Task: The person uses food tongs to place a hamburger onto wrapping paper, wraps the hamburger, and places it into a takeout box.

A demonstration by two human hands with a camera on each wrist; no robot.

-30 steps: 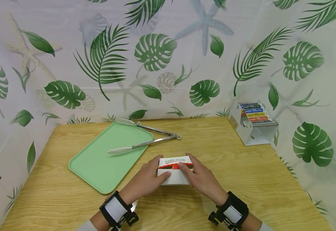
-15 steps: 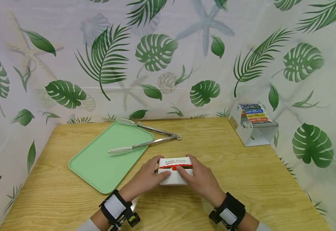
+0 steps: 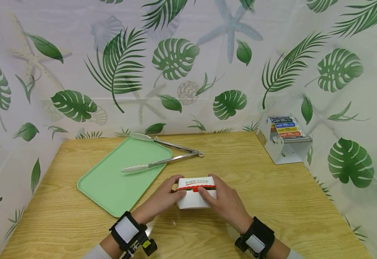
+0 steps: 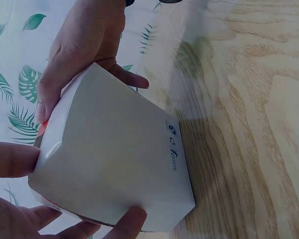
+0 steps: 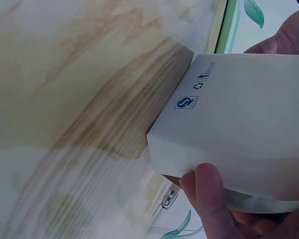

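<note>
A small white cardboard food box (image 3: 196, 200), with red and green print along its lid (image 3: 195, 181), stands near the table's front in the head view. My left hand (image 3: 162, 198) grips its left side, thumb on the near edge. On the opposite side my right hand (image 3: 228, 203) holds it, the thumb lying by the red tab (image 3: 195, 189) at the middle of the front. The left wrist view shows the box's plain front panel (image 4: 114, 139) with blue print low down. In the right wrist view, fingers (image 5: 209, 191) of the right hand press the side.
A light green tray (image 3: 110, 187) lies to the left. Silver tongs (image 3: 175, 145) with white tips rest spread across its right edge. At the back right stands a white metal rack (image 3: 285, 151) bearing several coloured printed items. A leaf-patterned sheet (image 3: 182, 118) hangs behind the table.
My right thumb has slid left over the red tab. The left thumb has drawn back a little toward the box's left edge. The box stays nearly in place.
</note>
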